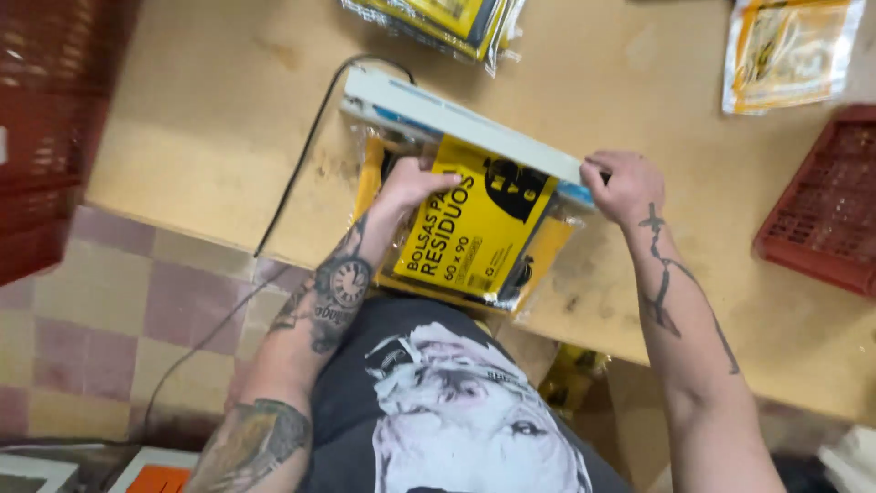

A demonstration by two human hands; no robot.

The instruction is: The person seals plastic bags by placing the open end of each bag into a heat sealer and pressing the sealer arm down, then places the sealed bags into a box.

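Observation:
A yellow packet (479, 224) in clear plastic wrap lies on the wooden table (210, 119), its far end under the white bar of a heat sealer (456, 123). My left hand (412, 183) rests on the packet's left side, fingers pressed against it near the sealer. My right hand (625, 185) grips the right end of the sealer bar, fingers curled over it.
A black cord (301, 169) runs from the sealer's left end off the table's edge to the tiled floor. More yellow packets (447, 23) lie at the far edge, another wrapped packet (789, 55) at far right. Red crates stand at right (821, 205) and left (50, 110).

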